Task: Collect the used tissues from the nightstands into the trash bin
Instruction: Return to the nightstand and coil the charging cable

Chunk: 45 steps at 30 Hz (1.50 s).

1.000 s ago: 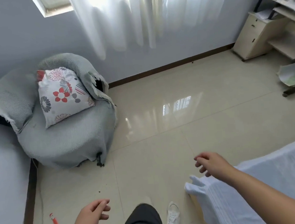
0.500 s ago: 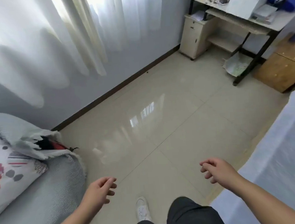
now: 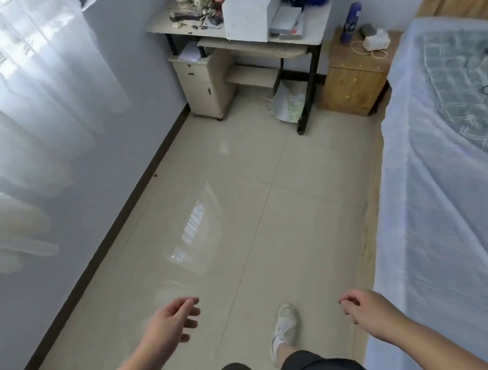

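1. Tissue wad (image 3: 376, 40): not collected; I judge the task barely begun.
2. My left hand (image 3: 172, 322): fingers loosely curled, apart, holding nothing.
3. My right hand (image 3: 367, 306): same, empty.
4. The wad lies on the wooden nightstand (image 3: 353, 74) beside the bed (image 3: 442, 198), well ahead. No bin in view.

The nightstand (image 3: 354, 79) stands at the far end of the floor (image 3: 238, 200), between the desk (image 3: 240, 36) on its left and the bed (image 3: 442, 198) on its right. On its top, a tissue (image 3: 375, 40) lies near the back right corner, with a bottle (image 3: 351, 21) at the back left. A drawer unit (image 3: 203, 86) sits under the desk's left end. A curtain (image 3: 12, 115) hangs along the left wall.
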Motion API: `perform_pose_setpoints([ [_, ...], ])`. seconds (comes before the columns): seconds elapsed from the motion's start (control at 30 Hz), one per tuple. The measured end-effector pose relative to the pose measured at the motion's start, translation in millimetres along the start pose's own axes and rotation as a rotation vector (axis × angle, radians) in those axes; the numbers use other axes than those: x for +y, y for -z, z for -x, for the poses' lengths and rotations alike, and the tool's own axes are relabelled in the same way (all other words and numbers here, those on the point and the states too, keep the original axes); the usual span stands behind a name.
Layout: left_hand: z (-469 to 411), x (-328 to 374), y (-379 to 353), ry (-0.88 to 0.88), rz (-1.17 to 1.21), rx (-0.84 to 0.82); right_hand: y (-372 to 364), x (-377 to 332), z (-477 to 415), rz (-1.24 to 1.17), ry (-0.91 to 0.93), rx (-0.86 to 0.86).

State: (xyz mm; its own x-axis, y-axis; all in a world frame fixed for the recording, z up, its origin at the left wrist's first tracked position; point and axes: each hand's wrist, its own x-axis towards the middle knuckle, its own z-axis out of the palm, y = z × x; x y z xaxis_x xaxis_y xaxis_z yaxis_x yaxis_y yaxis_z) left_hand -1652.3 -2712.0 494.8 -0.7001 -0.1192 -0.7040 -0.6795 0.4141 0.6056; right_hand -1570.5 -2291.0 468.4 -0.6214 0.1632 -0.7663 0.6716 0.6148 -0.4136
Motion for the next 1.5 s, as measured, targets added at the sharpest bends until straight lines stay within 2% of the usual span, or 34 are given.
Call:
perform_pose_setpoints([
  [0.1,-30.0,55.0,-14.3,-0.012,-0.048,-0.047,69.4,-49.1,-35.6,-0.028,0.062,0.081],
  [0.3,-109.1,156.5,-22.7,-0.009,-0.127,-0.108,180.4,-140.9,-106.4,-0.241,0.151,0.251],
  [0.43,-193.0,235.3,-34.6,-0.037,-0.209,-0.177,230.2,-168.6,-164.3,-0.288,0.113,0.314],
  [0.67,-303.5,412.2,-76.5,-0.191,-0.395,-0.367,276.7,-171.7,-210.2,-0.371,-0.075,0.320],
  [0.83,-366.5,543.1,-137.8,-0.303,-0.409,-0.377,307.4,-150.5,-233.5,-0.455,-0.210,0.312],
  [1.0,-414.8,643.0,-214.0,-0.376,-0.409,-0.369,358.6,-113.3,-283.0,-0.537,-0.293,0.325],
  [1.13,-433.4,695.5,-263.5,-0.370,-0.421,-0.350,431.2,-92.4,-333.5,-0.541,-0.312,0.302],
  [1.27,-446.2,719.5,-293.9,-0.289,-0.431,-0.334,540.7,-97.0,-377.8,-0.494,-0.263,0.296],
  [1.37,-461.1,731.3,-307.9,-0.221,-0.420,-0.310,624.9,-111.3,-409.3,-0.422,-0.180,0.344],
  [1.5,-492.9,762.9,-332.5,-0.156,-0.430,-0.310,718.3,-125.7,-454.6,-0.523,-0.145,0.433],
])
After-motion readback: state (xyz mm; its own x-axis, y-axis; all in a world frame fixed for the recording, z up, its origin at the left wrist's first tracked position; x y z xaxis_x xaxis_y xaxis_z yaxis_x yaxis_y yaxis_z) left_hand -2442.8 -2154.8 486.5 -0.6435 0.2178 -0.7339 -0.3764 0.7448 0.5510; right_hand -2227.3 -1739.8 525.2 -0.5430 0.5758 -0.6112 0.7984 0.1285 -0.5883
